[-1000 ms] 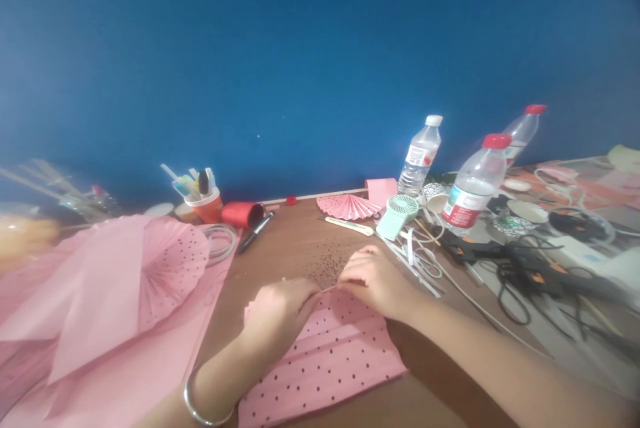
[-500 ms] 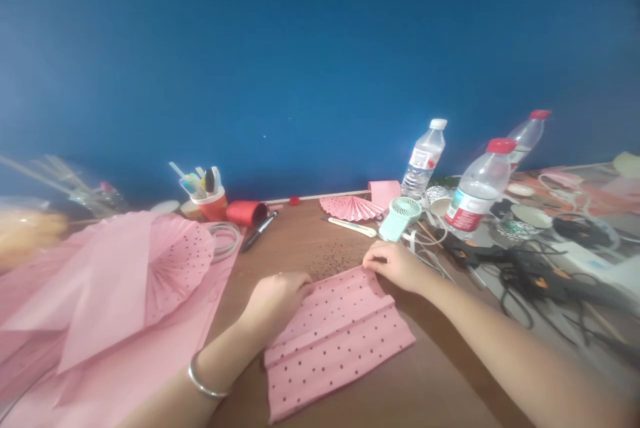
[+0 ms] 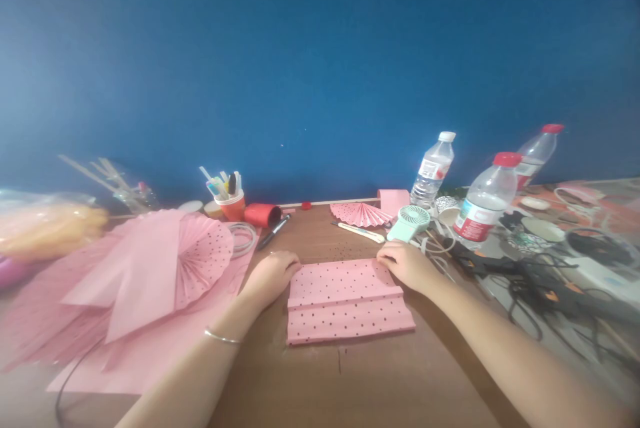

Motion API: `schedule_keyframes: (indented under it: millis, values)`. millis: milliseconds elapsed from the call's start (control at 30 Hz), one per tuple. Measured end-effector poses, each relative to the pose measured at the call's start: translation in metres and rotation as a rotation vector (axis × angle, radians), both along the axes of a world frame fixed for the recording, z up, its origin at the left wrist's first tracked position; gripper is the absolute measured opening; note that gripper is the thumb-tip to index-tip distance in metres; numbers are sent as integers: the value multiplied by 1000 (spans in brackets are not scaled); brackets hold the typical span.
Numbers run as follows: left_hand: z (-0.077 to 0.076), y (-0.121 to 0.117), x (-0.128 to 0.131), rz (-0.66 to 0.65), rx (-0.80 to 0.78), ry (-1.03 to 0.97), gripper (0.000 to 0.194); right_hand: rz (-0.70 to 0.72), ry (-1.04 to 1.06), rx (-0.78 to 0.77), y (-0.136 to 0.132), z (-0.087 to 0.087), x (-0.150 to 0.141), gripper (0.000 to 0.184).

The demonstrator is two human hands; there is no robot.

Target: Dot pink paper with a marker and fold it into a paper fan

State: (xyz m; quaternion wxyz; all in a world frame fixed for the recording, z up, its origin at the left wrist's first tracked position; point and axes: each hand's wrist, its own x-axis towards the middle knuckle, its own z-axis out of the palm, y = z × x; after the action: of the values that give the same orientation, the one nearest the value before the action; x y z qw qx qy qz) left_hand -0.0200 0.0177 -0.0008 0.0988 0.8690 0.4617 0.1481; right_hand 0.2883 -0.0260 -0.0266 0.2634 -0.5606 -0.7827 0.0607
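Note:
A pink sheet of paper (image 3: pixel 345 311) with small dark holes lies on the brown table before me, with raised fold lines running across it. My left hand (image 3: pixel 274 275) is closed on its far left corner. At the far right corner, my right hand (image 3: pixel 406 264) pinches the paper, fingers curled. A silver bangle (image 3: pixel 223 337) circles my left wrist. Just beyond the paper's far edge, tiny dark punched bits (image 3: pixel 350 251) are scattered on the table.
Left are pleated pink paper fans (image 3: pixel 203 258) on pink sheets. Behind stand a marker cup (image 3: pixel 231 205), a red cylinder (image 3: pixel 263 215), a pen (image 3: pixel 274 233), a small pleated fan (image 3: pixel 360 214) and a cutter (image 3: pixel 357 233). Right are a mint handheld fan (image 3: pixel 409 223), water bottles (image 3: pixel 487 198) and tangled cables (image 3: pixel 540 295).
The paper has been turned straighter, its near left corner now farther from me. My left hand has shifted to the far left corner; my right hand still holds the right one. The view has shifted slightly.

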Motion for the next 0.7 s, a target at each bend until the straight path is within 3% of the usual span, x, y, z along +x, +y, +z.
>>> schedule_keyframes:
  millis: [233,367,467,700]
  values:
    - [6,-9,3,92,173,-48,22,12,15,36,0,-2,-1,17]
    - [8,-18,26,-44,95,70,29,74,56,43,-4,0,-7,16]
    - [9,-23,40,-75,87,133,25,106,70,60,-8,4,-10,18]
    - [11,-30,48,-55,83,-19,18,168,-8,117,-12,10,-25,19]
